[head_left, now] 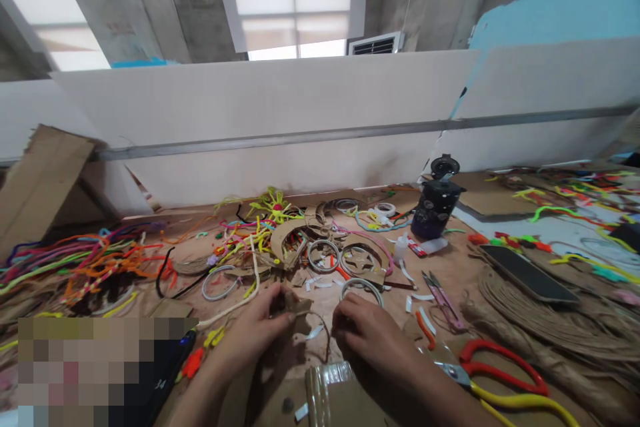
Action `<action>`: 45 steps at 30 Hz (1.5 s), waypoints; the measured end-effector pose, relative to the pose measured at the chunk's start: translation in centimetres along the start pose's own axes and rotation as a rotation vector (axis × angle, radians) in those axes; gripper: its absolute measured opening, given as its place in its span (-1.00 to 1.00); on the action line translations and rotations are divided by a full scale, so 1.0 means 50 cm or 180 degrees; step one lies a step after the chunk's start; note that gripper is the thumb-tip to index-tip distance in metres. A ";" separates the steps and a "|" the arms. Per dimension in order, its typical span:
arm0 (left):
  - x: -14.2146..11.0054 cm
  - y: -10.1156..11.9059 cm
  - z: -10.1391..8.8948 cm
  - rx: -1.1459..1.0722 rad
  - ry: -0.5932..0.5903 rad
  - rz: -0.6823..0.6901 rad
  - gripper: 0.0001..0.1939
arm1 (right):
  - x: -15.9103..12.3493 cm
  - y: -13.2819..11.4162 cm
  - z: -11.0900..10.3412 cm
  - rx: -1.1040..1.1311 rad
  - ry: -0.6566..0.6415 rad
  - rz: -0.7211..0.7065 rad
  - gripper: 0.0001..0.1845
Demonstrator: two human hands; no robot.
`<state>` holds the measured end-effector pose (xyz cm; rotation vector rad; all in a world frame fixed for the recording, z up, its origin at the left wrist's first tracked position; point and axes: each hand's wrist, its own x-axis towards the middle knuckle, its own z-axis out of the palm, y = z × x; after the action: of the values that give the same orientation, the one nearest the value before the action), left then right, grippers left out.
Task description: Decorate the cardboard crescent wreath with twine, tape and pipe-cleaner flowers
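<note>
My left hand (pixel 257 333) is closed in a pinch on a small brown cardboard piece (pixel 296 307), held just above the brown table (pixel 453 273). My right hand (pixel 367 333) lies beside it, fingers curled, close to a thin dark wire or string (pixel 326 340) that loops between the two hands; what it grips is hidden. A metal ring (pixel 361 284) rests right beyond the right hand's knuckles. White paper scraps (pixel 314 332) lie between the hands.
Colourful pipe cleaners (pixel 75 267) pile up at left. More rings, cardboard cutouts and a yellow pipe-cleaner shape (pixel 273 203) lie in the middle. A dark bottle (pixel 436 207), a phone (pixel 527 273), small snips (pixel 443 297), red-and-yellow scissors (pixel 505 377) and jute twine (pixel 540 327) sit right.
</note>
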<state>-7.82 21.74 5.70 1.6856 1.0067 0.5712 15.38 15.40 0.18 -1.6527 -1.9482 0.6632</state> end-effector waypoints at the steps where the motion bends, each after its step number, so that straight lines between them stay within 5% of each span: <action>1: 0.000 -0.001 -0.002 -0.0078 0.0011 -0.0040 -0.77 | -0.001 0.000 0.000 -0.0059 -0.0056 -0.0008 -0.77; 6: -0.004 0.008 -0.011 -0.0155 0.0034 -0.0232 -0.56 | -0.002 -0.004 0.005 -0.0220 -0.0040 -0.0040 -0.81; 13: 0.002 0.001 -0.016 -0.0120 0.0107 -0.0088 -0.52 | 0.005 0.000 0.018 -0.0503 0.0016 0.0069 -0.77; 18: 0.001 0.011 -0.006 0.0407 0.0300 0.0055 -0.73 | 0.005 0.004 0.016 -0.0278 0.0098 0.0132 -0.80; 24: -0.009 0.014 0.018 0.1636 0.0472 0.0273 -0.81 | 0.012 0.007 0.002 0.1023 0.0589 0.0393 -0.79; 31: -0.011 0.008 0.039 0.1442 0.0146 0.0065 -0.84 | 0.028 0.011 0.006 0.3491 0.0580 0.0799 -0.85; 38: -0.013 0.002 0.033 0.2181 -0.0132 -0.0195 -0.80 | 0.025 0.008 -0.003 0.3867 0.0757 0.0920 -0.74; 45: -0.008 0.002 -0.008 0.2312 0.0019 -0.0030 -0.79 | 0.022 0.012 0.000 0.3932 0.0465 0.0995 -0.64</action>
<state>-8.29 21.59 5.96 2.3024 1.3216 0.2009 15.68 16.59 -0.14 -1.0921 -0.7710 1.4177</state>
